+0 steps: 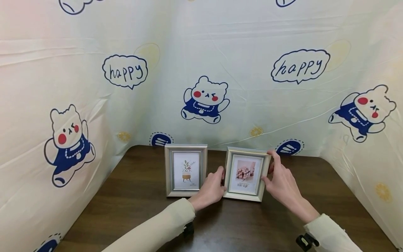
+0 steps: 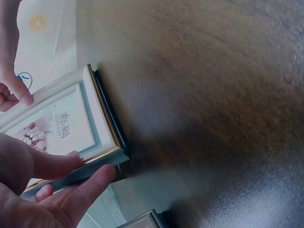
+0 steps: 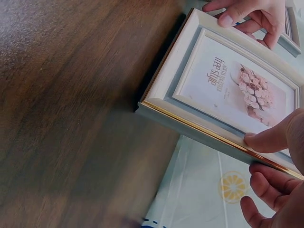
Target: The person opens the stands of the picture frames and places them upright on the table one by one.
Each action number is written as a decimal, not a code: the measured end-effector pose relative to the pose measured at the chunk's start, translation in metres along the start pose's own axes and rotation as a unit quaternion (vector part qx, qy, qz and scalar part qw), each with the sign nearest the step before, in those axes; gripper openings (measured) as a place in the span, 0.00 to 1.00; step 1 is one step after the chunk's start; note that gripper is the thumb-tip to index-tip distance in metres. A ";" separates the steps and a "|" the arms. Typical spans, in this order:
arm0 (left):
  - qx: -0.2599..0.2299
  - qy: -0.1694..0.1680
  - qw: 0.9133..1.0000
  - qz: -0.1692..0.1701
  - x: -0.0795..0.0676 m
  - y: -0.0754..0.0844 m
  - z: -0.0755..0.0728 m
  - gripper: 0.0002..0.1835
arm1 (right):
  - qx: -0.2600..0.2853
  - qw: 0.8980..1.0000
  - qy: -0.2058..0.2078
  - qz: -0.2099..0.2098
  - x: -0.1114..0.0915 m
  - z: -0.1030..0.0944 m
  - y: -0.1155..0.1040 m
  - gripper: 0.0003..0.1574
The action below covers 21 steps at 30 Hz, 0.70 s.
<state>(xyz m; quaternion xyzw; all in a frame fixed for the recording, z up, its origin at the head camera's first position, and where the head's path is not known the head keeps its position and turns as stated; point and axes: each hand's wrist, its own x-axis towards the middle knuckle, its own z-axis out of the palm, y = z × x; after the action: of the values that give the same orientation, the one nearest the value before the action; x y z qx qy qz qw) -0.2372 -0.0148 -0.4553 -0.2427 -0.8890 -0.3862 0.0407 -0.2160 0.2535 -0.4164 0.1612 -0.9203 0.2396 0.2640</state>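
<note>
A cream and silver picture frame [image 1: 245, 175] with a pink flower print stands upright on the table, turned at a slight angle. My left hand [image 1: 210, 189] grips its left side, thumb on the front border and fingers around the outer edge, as the left wrist view shows. On the opposite side, my right hand [image 1: 284, 183] holds the right edge; in the right wrist view its thumb [image 3: 266, 140] lies on the front border with the fingers behind. A second picture frame [image 1: 186, 171] with a potted plant print stands just left, its lower right corner partly covered by my left hand.
The dark brown wooden table [image 1: 126, 210] runs back to a pale curtain [image 1: 245, 42] printed with bears and speech bubbles, which also encloses both sides. The two frames stand near the table's back edge, with a narrow gap between them.
</note>
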 end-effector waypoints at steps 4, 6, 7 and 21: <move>0.007 -0.005 1.000 -0.010 0.001 0.002 -0.001 0.19 | -0.003 1.000 0.003 -0.008 -0.001 -0.002 0.000 0.62; 0.004 -0.011 1.000 -0.019 0.002 0.003 -0.001 0.18 | -0.006 1.000 0.002 -0.011 -0.001 -0.003 0.001 0.63; 0.004 -0.014 1.000 -0.022 0.002 0.003 -0.002 0.18 | -0.008 1.000 0.001 -0.013 -0.001 -0.003 0.000 0.63; 0.068 -0.037 0.996 -0.048 0.002 0.011 -0.011 0.16 | -0.032 0.999 0.000 -0.024 -0.003 -0.008 0.002 0.66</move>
<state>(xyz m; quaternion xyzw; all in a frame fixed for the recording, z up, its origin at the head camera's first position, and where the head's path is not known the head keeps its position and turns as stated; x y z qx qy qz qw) -0.2349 -0.0161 -0.4398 -0.2104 -0.9249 -0.3168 0.0058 -0.2106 0.2600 -0.4127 0.1751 -0.9233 0.2037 0.2746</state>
